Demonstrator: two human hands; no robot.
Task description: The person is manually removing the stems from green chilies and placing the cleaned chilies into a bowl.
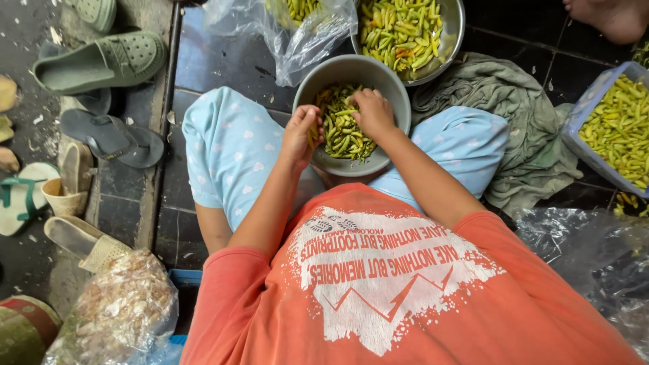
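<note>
Head view: my left hand (301,135) pinches a green chilli (312,137) at the rim of the grey bowl (389,91) in my lap. My right hand (372,111) is closed loosely on the chillies (343,132) inside. Beyond it stands a steel bowl (451,30) of chillies, beside a clear plastic bag (297,34). A blue crate (587,111) of chillies sits at right.

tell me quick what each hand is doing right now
left hand: closed on a chili pepper at the grey bowl's rim
right hand: fingers curled down into the chili peppers; grip cannot be told
</note>
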